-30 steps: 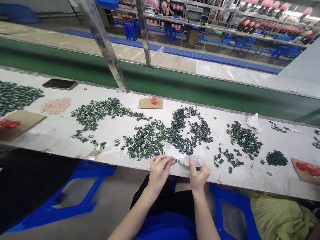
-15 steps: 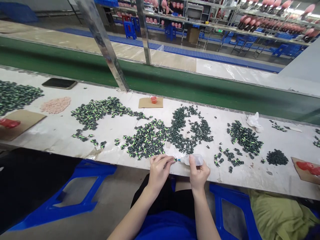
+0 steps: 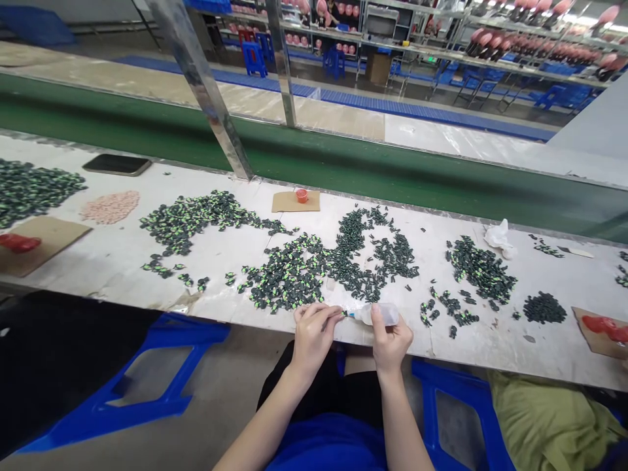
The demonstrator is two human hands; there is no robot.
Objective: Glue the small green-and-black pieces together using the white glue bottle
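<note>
Near side of dark heap [image 3: 349,271], we see right hand [image 3: 392,343] clasping bottle [image 3: 389,314], probably light, squeezable, best held mid-body; left hand [image 3: 313,330] pinching tiny dark piece [image 3: 344,314], likely stiff, easily dropped.

dark piece [image 3: 345,314] at left hand [image 3: 314,330], too small for detail

Bare left hand [image 3: 312,330] and bare right hand [image 3: 391,341] close together at a translucent white plastic bottle with a blue tip [image 3: 364,314].
Just left of the bottle, the left hand has its fingers bent, the thumb and fingertips pinched together by the tip. The right hand grips the bottle's body, thumb pressed over it, other fingers curled under. Both bare forearms [image 3: 267,413] reach in from the bottle's near side, the left slanting more, the right steeper.
</note>
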